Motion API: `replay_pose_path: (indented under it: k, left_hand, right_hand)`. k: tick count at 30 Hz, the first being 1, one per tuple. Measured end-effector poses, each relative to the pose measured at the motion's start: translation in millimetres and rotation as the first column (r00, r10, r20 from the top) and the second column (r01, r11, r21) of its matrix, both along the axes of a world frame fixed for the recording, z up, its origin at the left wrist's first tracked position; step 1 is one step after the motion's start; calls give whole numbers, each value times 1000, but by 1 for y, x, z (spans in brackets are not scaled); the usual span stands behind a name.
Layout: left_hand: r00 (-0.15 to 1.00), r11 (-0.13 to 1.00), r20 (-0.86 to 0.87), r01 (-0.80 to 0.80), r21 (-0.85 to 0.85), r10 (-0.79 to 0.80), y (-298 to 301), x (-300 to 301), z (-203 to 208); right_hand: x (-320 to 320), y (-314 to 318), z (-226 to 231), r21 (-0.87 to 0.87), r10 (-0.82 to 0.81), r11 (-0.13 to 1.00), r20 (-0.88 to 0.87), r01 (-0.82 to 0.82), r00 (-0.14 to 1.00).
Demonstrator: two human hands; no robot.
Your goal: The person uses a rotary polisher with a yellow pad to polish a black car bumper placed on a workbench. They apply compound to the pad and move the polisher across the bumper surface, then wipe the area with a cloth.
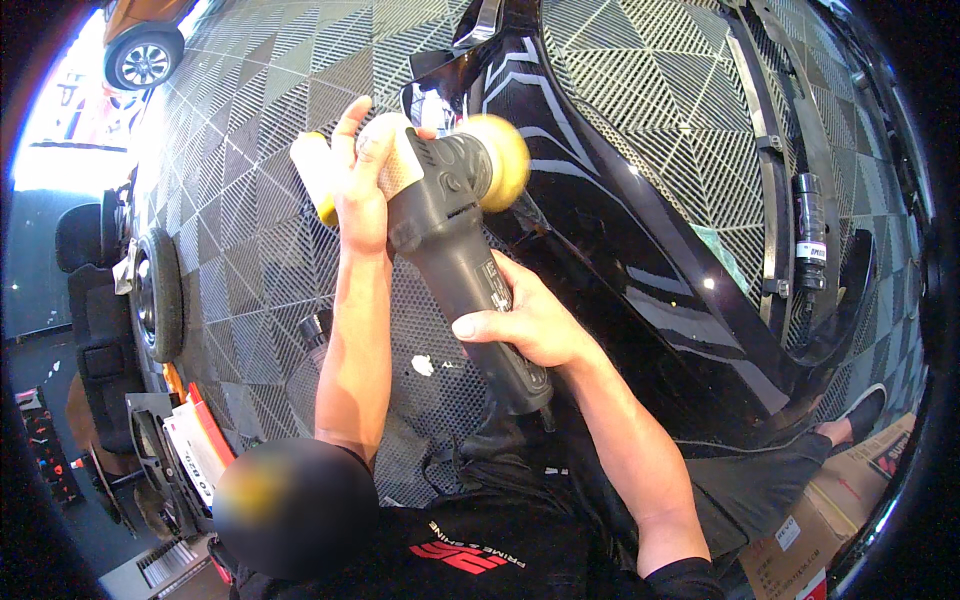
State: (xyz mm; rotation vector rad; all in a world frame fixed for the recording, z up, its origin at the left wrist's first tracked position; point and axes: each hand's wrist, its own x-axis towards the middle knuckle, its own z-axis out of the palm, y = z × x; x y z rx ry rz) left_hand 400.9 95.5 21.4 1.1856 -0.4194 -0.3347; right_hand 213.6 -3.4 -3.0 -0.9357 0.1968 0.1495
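Note:
A black polisher (445, 240) with a round yellow foam pad (507, 163) slants across the middle of the view. Around its long body, below the head, my right hand (535, 315) is closed. My left hand (362, 190) is beside the polisher's head, one finger stretched upward. Its other fingers seem to close on a yellow-and-white piece (312, 172), whose kind I cannot make out. Just right of the pad lies a glossy black car body panel (600, 235); whether pad and panel touch is not clear.
The grey grid-tile floor (250, 120) carries a spare wheel (158, 295) at the left. Black car seats (100, 340) stand beyond it. A dark bottle (810, 235) lies at the right, and cardboard boxes (830, 500) sit lower right. An orange car (150, 45) is at the far left.

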Motion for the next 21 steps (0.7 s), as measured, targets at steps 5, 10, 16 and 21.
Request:
replay_pose_path:
  k: [5,10,16,21]
  left_hand:
    - [1000,999,16,-24,33,23,2,-10,1]
    - [1000,999,17,-23,39,22,11,-6,-7]
    - [999,999,25,-38,2,38,14,0,-8]
    - [999,999,39,-38,2,38,14,14,-13]
  right_hand:
    - [-8,5,-4,2,16,1000,-17,-16,1000]
    - [-7,9,-6,44,32,999,-14,-32,999]
    - [2,8,-6,29,43,999,-31,-43,999]
    - [8,4,-4,12,31,999,2,-31,1000]
